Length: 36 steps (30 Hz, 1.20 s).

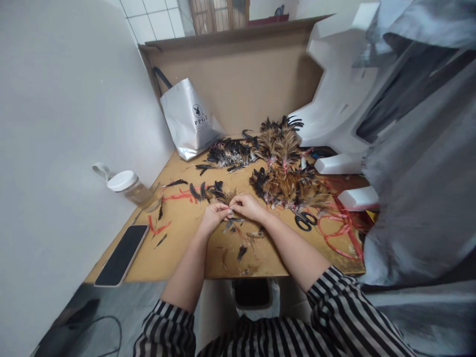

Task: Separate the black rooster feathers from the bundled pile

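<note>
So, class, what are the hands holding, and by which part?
The left hand and right hand pinch a small feather bunch at its near, gathered end.

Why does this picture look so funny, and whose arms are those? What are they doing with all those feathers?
There's no machine here, just a person using two bare hands. The one picture comes from a camera worn on the person's head, looking forward and down. That's why the striped sleeves come in from the bottom.

The left hand and right hand meet in the middle, pinching the base of a small feather bunch.

Around them on the table are bigger feather piles, black-handled scissors and red plastic strips. A silver bag is at the back. On the left are a smartphone and a jar with a white lid.
</note>
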Tool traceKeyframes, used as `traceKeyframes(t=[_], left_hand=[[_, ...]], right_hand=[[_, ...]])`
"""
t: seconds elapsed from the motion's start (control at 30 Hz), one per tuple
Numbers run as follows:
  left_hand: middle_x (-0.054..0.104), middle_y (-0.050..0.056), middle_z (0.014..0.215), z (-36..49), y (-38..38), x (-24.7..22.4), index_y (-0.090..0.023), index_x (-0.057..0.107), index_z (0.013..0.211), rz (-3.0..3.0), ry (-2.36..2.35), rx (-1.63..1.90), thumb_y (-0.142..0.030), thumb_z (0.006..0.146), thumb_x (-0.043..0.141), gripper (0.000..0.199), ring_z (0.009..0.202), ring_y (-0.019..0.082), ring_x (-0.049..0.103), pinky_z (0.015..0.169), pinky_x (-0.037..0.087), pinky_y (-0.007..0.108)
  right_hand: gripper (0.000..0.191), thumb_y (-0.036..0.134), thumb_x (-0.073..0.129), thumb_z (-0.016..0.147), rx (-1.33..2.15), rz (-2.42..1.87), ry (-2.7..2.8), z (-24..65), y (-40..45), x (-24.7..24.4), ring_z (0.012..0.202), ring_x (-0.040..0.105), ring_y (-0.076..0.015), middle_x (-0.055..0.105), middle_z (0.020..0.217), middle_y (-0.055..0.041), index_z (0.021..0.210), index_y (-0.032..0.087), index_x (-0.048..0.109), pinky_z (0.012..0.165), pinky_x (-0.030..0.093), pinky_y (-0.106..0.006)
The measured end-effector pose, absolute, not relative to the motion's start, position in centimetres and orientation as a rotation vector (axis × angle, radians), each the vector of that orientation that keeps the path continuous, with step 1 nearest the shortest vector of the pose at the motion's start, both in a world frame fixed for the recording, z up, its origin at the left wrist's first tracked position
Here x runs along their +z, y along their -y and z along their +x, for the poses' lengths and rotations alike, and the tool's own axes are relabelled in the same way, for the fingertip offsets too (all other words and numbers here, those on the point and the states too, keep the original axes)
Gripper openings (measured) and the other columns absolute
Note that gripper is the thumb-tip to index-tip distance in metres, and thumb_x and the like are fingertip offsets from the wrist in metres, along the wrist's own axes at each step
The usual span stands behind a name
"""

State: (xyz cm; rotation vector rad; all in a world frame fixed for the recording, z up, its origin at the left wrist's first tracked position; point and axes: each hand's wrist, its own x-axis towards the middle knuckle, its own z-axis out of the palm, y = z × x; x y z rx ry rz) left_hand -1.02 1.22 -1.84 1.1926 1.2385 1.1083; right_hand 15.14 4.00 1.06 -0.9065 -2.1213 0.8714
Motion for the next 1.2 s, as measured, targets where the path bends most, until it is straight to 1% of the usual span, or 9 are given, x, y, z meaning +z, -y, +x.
traceKeyframes(t=[0.13, 0.33, 0.63, 0.77, 0.87, 0.93, 1.0, 1.1, 1.2], left_hand=[[0.062, 0.003, 0.053, -1.0, -1.2, -1.8, -0.012, 0.059, 0.068, 1.192, -1.231, 1.105, -0.03, 0.053, 0.072, 0.027, 0.048, 0.011, 0.057, 0.046, 0.044, 0.021], [0.063, 0.003, 0.055, -1.0, -1.1, -1.5, -0.012, 0.059, 0.069, 1.19, -1.239, 1.09, -0.031, 0.053, 0.071, 0.028, 0.05, 0.012, 0.058, 0.046, 0.044, 0.021], [0.065, 0.006, 0.064, -1.5, -1.2, -1.4, -0.011, 0.06, 0.071, 1.13, -1.205, 1.123, -0.032, 0.056, 0.07, 0.028, 0.055, 0.011, 0.058, 0.047, 0.041, 0.019], [0.063, 0.005, 0.06, -1.8, -1.4, -1.3, -0.011, 0.06, 0.071, 1.059, -1.212, 1.119, -0.032, 0.053, 0.072, 0.03, 0.053, 0.011, 0.057, 0.046, 0.04, 0.019], [0.063, 0.004, 0.058, -1.9, -1.4, -1.2, -0.012, 0.059, 0.07, 1.047, -1.201, 1.116, -0.031, 0.051, 0.072, 0.03, 0.052, 0.011, 0.057, 0.046, 0.039, 0.019], [0.063, 0.004, 0.06, -1.8, -1.3, -1.2, -0.012, 0.059, 0.07, 1.065, -1.182, 1.12, -0.03, 0.052, 0.072, 0.029, 0.054, 0.011, 0.057, 0.047, 0.039, 0.019], [0.065, 0.005, 0.063, -1.7, -1.1, -1.1, -0.012, 0.059, 0.071, 1.088, -1.167, 1.124, -0.029, 0.053, 0.071, 0.028, 0.056, 0.011, 0.058, 0.048, 0.038, 0.018], [0.065, 0.005, 0.065, -1.5, -0.9, -1.1, -0.011, 0.059, 0.072, 1.14, -1.15, 1.117, -0.027, 0.054, 0.071, 0.027, 0.056, 0.011, 0.058, 0.047, 0.037, 0.018], [0.065, 0.005, 0.064, -1.2, -0.8, -1.0, -0.011, 0.059, 0.071, 1.172, -1.109, 1.12, -0.026, 0.054, 0.071, 0.025, 0.056, 0.011, 0.058, 0.052, 0.041, 0.02]], right_hand=[[0.011, 0.021, 0.053, 0.072, 0.733, -0.921, 2.163, 15.1, -3.8, 1.3, 0.062, 0.047, -0.0092, 0.058, 0.069, -0.0017, 0.071, 0.015, 0.062, 0.058, 0.032, -0.02], [0.012, 0.021, 0.051, 0.071, 0.801, -0.988, 2.099, 14.6, -4.0, 0.5, 0.057, 0.046, -0.0081, 0.056, 0.063, -0.0002, 0.069, 0.013, 0.061, 0.054, 0.031, -0.018], [0.021, 0.028, 0.049, 0.071, 1.207, -0.922, 1.93, 14.8, -4.7, 0.1, 0.057, 0.047, -0.0078, 0.058, 0.066, -0.0017, 0.073, 0.01, 0.06, 0.055, 0.036, -0.018], [0.021, 0.03, 0.052, 0.069, 1.369, -0.854, 1.978, 15.2, -4.4, 0.5, 0.054, 0.045, -0.0068, 0.057, 0.062, 0.0006, 0.073, 0.011, 0.06, 0.053, 0.035, -0.017], [0.022, 0.031, 0.054, 0.068, 1.428, -0.833, 1.994, 15.3, -4.3, 0.7, 0.054, 0.046, -0.0071, 0.058, 0.062, 0.0008, 0.072, 0.011, 0.061, 0.055, 0.036, -0.018], [0.022, 0.031, 0.053, 0.069, 1.421, -0.832, 1.956, 15.3, -4.4, 0.7, 0.058, 0.05, -0.0083, 0.061, 0.066, -0.001, 0.074, 0.011, 0.062, 0.059, 0.038, -0.019], [0.024, 0.03, 0.051, 0.071, 1.393, -0.848, 1.894, 15.2, -4.7, 0.5, 0.062, 0.053, -0.0094, 0.063, 0.071, -0.0026, 0.08, 0.011, 0.063, 0.063, 0.04, -0.02], [0.027, 0.026, 0.048, 0.073, 1.342, -0.913, 1.881, 15.0, -4.9, 0.0, 0.062, 0.054, -0.0098, 0.065, 0.073, -0.0032, 0.089, 0.011, 0.063, 0.062, 0.04, -0.02], [0.026, 0.024, 0.047, 0.073, 1.258, -0.929, 1.995, 14.9, -4.9, -0.3, 0.062, 0.053, -0.0096, 0.065, 0.073, -0.0027, 0.087, 0.012, 0.065, 0.059, 0.039, -0.019]])
